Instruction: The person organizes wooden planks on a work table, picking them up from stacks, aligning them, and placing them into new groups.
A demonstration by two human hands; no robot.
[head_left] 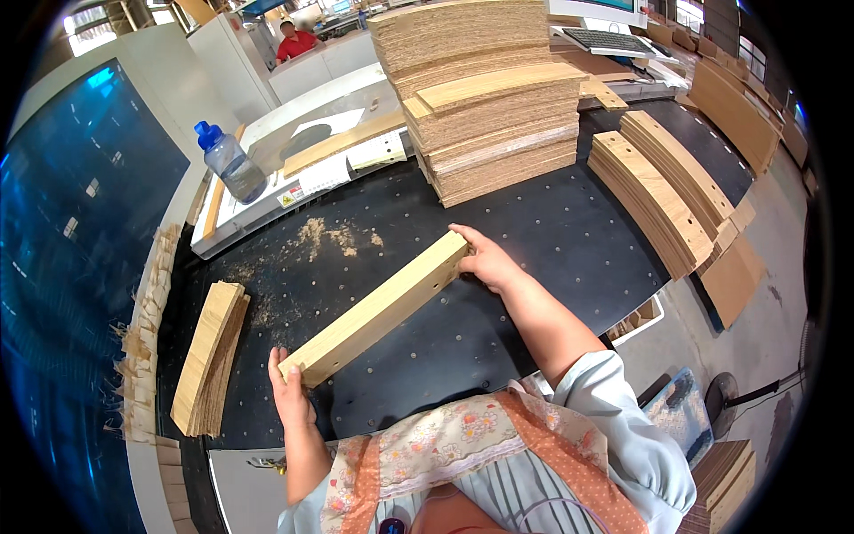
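Note:
A long light-wood board (378, 307) slants over the black worktable, its far end to the right. Small dark holes show along its near side face. My left hand (292, 392) is closed on the near left end, thumb on the near side. At the far right end, my right hand (483, 258) grips the board with its fingers around the end. Whether this is one thick piece or several thin ones pressed together, I cannot tell. A short stack of wood strips (212, 360) lies on the table left of my left hand.
Black tabletop (427, 378) with small round studs spreads beneath the board. Sawdust (325, 238) lies at its far left. A tall stack of wood panels (498, 133) stands at the back; drilled strips (654, 200) are piled right. A blue-capped bottle (233, 165) stands back left. Another person (296, 42) is far behind.

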